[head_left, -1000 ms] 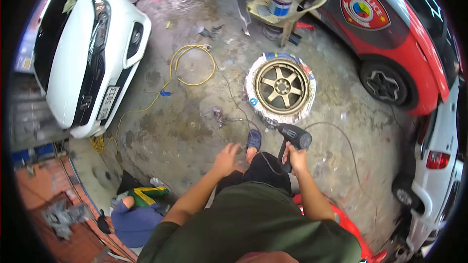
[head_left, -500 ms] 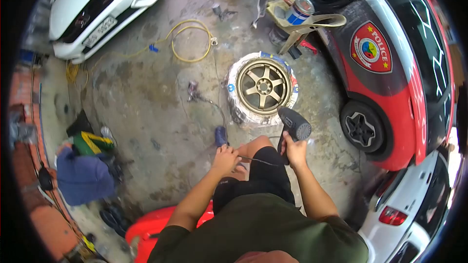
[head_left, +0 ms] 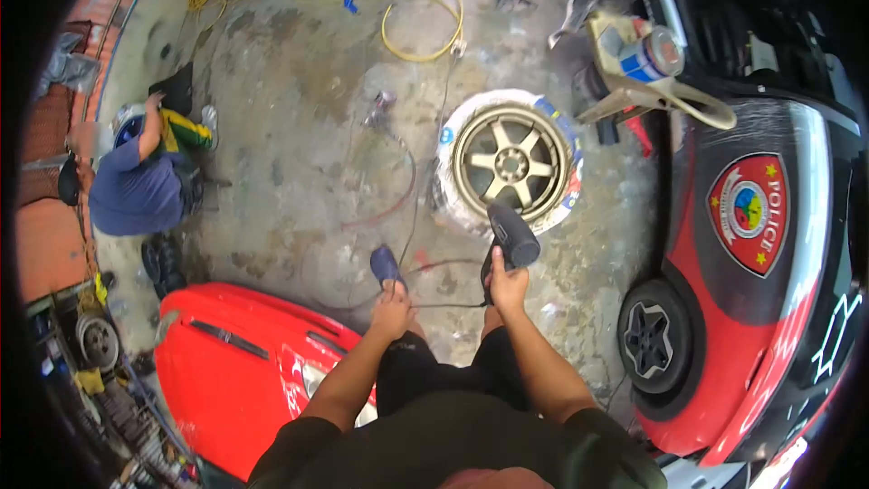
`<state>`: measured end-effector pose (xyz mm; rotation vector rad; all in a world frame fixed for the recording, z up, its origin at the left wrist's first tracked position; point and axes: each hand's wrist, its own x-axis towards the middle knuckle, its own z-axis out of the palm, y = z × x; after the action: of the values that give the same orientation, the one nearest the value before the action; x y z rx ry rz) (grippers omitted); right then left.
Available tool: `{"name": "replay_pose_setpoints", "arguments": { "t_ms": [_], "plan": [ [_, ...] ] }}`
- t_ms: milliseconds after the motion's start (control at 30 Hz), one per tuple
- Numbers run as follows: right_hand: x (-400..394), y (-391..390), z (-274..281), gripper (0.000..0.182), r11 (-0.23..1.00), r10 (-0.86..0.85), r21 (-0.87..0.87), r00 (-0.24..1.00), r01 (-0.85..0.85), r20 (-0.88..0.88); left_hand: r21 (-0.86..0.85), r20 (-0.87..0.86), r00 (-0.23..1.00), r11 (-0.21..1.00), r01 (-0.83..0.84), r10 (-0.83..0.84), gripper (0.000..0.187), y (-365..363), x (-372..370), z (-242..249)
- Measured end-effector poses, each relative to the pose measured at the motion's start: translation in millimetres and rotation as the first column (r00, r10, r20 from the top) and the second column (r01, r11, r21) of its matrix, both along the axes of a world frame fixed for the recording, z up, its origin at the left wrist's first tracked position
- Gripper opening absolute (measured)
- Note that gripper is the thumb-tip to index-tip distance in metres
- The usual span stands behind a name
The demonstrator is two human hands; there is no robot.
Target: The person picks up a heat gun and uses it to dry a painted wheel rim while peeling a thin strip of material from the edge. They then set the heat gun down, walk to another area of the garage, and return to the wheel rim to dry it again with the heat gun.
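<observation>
black gun (head_left: 513, 235) in right hand (head_left: 509, 286), grip closed; cord (head_left: 448, 306) in left hand (head_left: 392, 311), grip closed; bronze wheel (head_left: 510, 165) near gun.

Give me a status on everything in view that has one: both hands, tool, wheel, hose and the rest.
Right hand: closed around the heat gun's handle.
Heat gun: nozzle toward the wheel; on or off, cannot tell.
Left hand: closed on the cord.
Cord: plug end uncertain.
Wheel: lying flat, spokes up, wrapping around it.
Yellow hose: looped on the floor.
Can: on the chair, seal unclear.
</observation>
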<state>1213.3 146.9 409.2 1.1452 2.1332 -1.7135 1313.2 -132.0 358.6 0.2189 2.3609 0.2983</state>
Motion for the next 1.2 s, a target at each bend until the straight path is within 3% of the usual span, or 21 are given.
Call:
{"name": "replay_pose_setpoints", "arguments": {
  "t_ms": [167,233,400,500,600,633,733,800,867,933,967,1067,1100,1200],
  "plan": [
    [26,13,-72,0.044,0.979,0.189,0.069,0.981,-0.192,0.039,-0.141,0.042,0.989,0.981,-0.135,0.142,0.035,33,32,-27],
    [33,14,-76,0.045,0.971,0.223,0.07,0.972,-0.228,0.077,-0.179,0.091,0.976,0.968,-0.179,0.197,0.035,36,34,-33],
    [36,0,-70,0.042,0.991,0.137,-0.003,0.991,-0.137,-0.006,-0.189,0.219,0.951,0.966,-0.177,0.217,0.038,40,53,-70],
    [27,10,-100,0.038,0.988,0.145,-0.025,0.976,-0.151,-0.161,-0.046,0.151,0.962,0.974,-0.223,0.227,0.037,52,58,-106],
    [-3,19,-82,0.032,0.956,0.289,-0.068,0.957,-0.287,0.025,0.046,0.016,0.967,0.965,-0.256,0.256,0.032,60,49,-147],
    [-8,20,-89,0.028,0.934,0.353,-0.062,0.936,-0.352,0.005,0.069,-0.028,0.963,0.961,-0.266,0.269,0.029,61,47,-166],
    [-12,14,-129,0.029,0.948,0.3,-0.096,0.952,-0.305,-0.062,0.139,-0.174,0.933,0.945,-0.295,0.316,0.026,64,35,-221],
    [-15,17,-166,0.02,0.931,0.359,0.003,0.915,-0.365,-0.184,0.216,-0.2,0.904,0.917,-0.335,0.378,0.025,73,22,-250],
    [-35,18,-152,0.018,0.891,0.454,0.117,0.87,-0.439,-0.192,0.267,-0.269,0.876,0.905,-0.332,0.401,0.025,86,12,-284],
    [-59,27,-119,0.02,0.788,0.611,0.046,0.789,-0.614,0.067,0.333,-0.338,0.863,0.906,-0.262,0.374,0.025,100,-1,-302],
    [-71,34,-108,0.027,0.652,0.722,0.084,0.651,-0.753,0.233,0.367,-0.383,0.848,0.902,-0.225,0.367,0.026,106,-11,-315],
    [-52,58,-134,0.033,0.474,0.836,0.3,0.53,-0.828,0.144,0.519,-0.307,0.844,0.821,-0.239,0.44,0.028,118,-41,-364],
    [-48,60,-138,0.034,0.469,0.83,0.261,0.522,-0.844,0.196,0.604,-0.395,0.753,0.767,-0.219,0.526,0.027,120,-65,-365],
    [-17,55,-154,0.034,0.551,0.756,0.336,0.627,-0.764,0.185,0.643,-0.416,0.679,0.724,-0.251,0.605,0.023,109,-129,-381]
  ]
}}
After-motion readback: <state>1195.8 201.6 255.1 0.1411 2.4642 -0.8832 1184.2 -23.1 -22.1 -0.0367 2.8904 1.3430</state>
